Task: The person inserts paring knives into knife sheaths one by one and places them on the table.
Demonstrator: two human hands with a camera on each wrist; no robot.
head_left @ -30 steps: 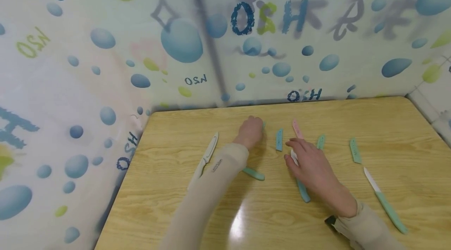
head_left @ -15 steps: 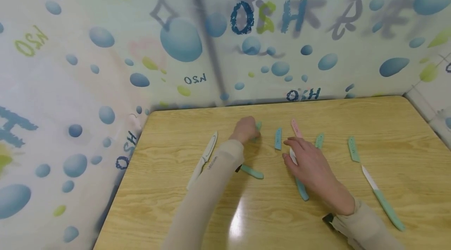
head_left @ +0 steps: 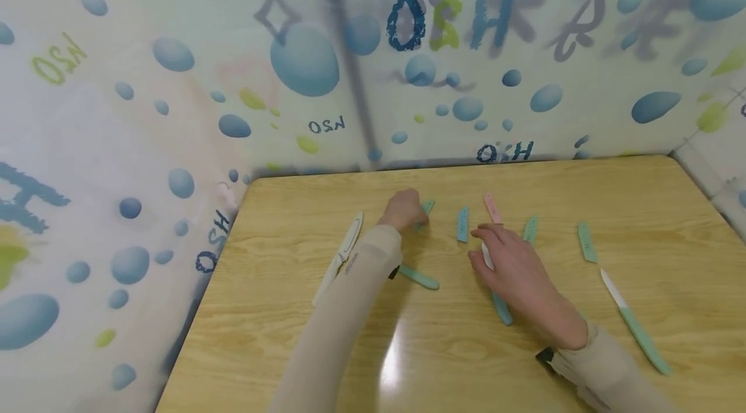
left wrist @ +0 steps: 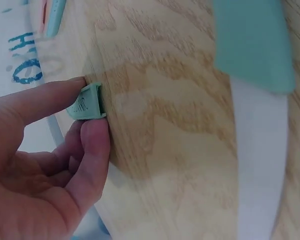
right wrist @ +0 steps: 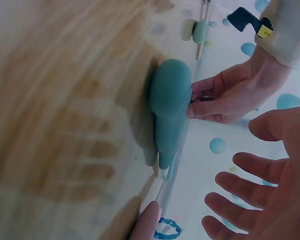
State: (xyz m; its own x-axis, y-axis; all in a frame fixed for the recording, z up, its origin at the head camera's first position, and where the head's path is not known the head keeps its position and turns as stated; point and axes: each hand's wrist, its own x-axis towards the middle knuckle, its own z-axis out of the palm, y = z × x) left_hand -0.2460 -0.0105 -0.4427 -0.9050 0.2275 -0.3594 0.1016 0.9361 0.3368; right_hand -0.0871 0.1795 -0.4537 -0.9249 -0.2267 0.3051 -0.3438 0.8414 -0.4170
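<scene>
My left hand (head_left: pixel 403 209) pinches a green knife sheath (left wrist: pixel 85 104) between thumb and fingers, close over the table. The open end of the sheath faces the camera in the left wrist view. Near it lies a green-handled knife (left wrist: pixel 255 45) with a white blade; my sleeve covers that blade in the head view. My right hand (head_left: pixel 515 264) hovers with spread, relaxed fingers over a blue-handled knife (head_left: pixel 501 308), partly hiding it. Beyond the hands lie a blue sheath (head_left: pixel 463 225) and a pink sheath (head_left: pixel 492 207). Another green sheath (head_left: pixel 530 229) sits behind the right hand.
A white knife (head_left: pixel 348 238) lies at the left, partly behind my left sleeve. To the right are a green sheath (head_left: pixel 587 242) and a green-handled knife (head_left: pixel 644 340). A patterned curtain (head_left: pixel 443 109) stands along the far edge of the wooden table (head_left: pixel 460 368).
My left hand has shifted slightly left with the green sheath, and more of the sheath shows beside the fingers. The right hand has stayed over the blue-handled knife.
</scene>
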